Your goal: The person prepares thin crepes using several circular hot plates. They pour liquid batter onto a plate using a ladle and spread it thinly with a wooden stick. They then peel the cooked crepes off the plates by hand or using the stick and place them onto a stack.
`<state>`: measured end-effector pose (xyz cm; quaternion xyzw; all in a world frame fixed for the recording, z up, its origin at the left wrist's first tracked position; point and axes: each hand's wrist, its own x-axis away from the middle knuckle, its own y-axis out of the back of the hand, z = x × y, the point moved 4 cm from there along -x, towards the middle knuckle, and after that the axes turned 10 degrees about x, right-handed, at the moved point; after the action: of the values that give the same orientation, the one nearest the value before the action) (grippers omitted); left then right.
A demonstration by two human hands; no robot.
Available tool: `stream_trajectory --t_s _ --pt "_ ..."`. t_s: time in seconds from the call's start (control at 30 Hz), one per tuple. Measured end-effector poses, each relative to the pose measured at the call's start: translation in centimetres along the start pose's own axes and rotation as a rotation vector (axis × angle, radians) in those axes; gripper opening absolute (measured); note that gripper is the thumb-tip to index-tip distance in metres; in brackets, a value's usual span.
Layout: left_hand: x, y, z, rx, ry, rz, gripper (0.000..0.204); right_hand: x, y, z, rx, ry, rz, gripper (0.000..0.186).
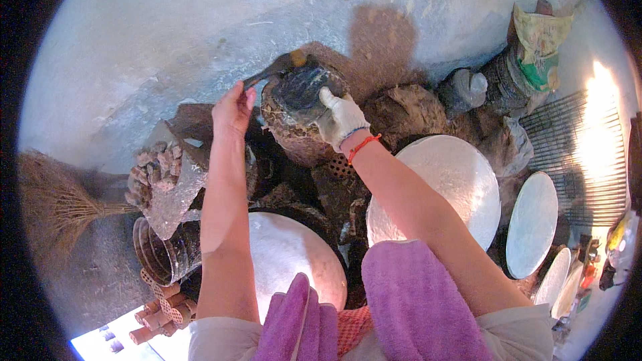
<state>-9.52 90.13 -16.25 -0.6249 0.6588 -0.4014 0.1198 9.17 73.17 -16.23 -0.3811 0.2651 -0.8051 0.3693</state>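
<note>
My left hand (pixel 233 110) is bare and closed round the end of a long dark tool (pixel 273 69) whose head I cannot make out. The tool reaches right, over the far rim of a blackened round pan-like piece (pixel 304 90). On that piece's near right side is my right hand (pixel 343 120), in a white work glove, its thumb on top and its fingers closed at the edge. Beneath it stands a brownish round stove-like body (pixel 294 137), partly hidden. A red cord circles my right wrist.
Large pale round lids (pixel 448 187) and a pale dome (pixel 294 254) lie nearer me. At left are a twig broom (pixel 63 210), a sack of lumps (pixel 160 180), a tipped metal bucket (pixel 167 247) and clay tubes (pixel 164 311). Sacks (pixel 538 43) and a slatted rack (pixel 575 154) stand right.
</note>
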Motion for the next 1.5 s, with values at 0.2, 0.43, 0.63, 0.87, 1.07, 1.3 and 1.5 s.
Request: stream_trajectory --t_s 0.2,0.43,0.63,0.87,1.07,1.3,1.5 --pt "4.7 2.2 -3.1 -0.244 -0.241 -0.043 0.016 1.1 -0.6 0.3 0.003 -0.047 -0.090 0.039" --pt "8.1 -5.7 -2.5 -0.163 -0.278 0.130 0.019 2.1 -1.3 0.8 -0.071 0.051 0.046 0.042" --pt "7.8 -4.0 -5.5 -0.258 -0.365 0.072 0.016 3.5 -0.2 4.3 -0.135 0.095 0.021 0.048" --pt "8.9 -7.6 -4.6 -0.271 -0.348 0.164 0.022 4.5 -1.9 3.9 -0.118 0.157 0.103 0.037" --pt "6.9 -4.9 -5.0 -0.296 -0.385 0.118 0.018 4.1 1.5 9.3 -0.207 0.251 0.197 0.046" --pt "-1.0 -4.2 -0.9 -0.396 -0.463 0.027 0.020 14.8 5.2 15.2 0.032 0.339 0.388 0.050" --pt "-4.5 -8.1 8.5 -1.146 -0.505 0.115 0.029 35.1 20.1 22.4 0.077 0.595 -0.202 0.053"
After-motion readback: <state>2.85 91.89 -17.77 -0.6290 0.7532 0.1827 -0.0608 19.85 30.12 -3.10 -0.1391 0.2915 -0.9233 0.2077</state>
